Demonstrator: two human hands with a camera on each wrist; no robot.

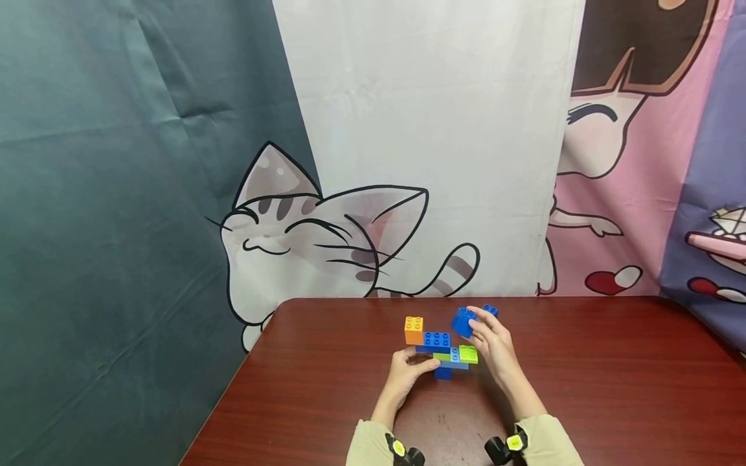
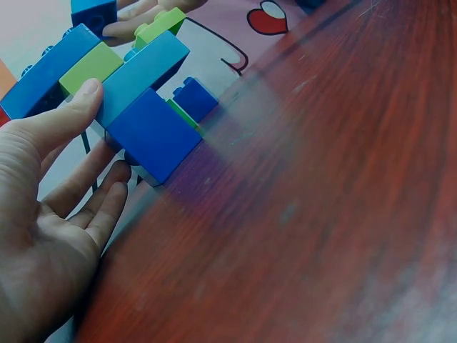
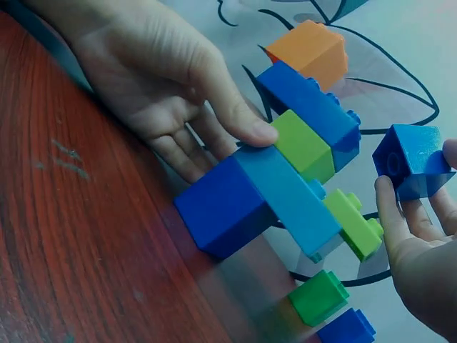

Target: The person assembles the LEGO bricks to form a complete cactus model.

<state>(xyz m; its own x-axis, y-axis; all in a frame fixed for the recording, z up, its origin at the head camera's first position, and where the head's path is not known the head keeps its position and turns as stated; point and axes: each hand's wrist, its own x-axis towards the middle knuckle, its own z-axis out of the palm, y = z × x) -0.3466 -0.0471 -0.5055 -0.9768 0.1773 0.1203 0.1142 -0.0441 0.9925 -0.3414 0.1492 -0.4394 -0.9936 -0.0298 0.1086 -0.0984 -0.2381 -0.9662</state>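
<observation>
Head view: A person's left hand (image 1: 402,377) pinches a stack of toy blocks (image 1: 437,339) over a brown table (image 1: 303,375), thumb pressed to a lime-green piece (image 3: 305,146), an orange block (image 1: 414,331) capping its left end. Just beside the stack, the right hand (image 1: 494,343) holds a loose blue block (image 1: 463,321) aloft between thumb and bent fingers. A green block (image 3: 318,299) and a second blue block (image 3: 348,327) sit nearby.

In the head view, the right hand (image 1: 494,344) partly hides the far blue brick (image 1: 491,309) from us. From the left wrist, we see the held blue brick (image 2: 93,14) cut by the top edge and the darker green brick (image 2: 183,114) mostly hidden.
</observation>
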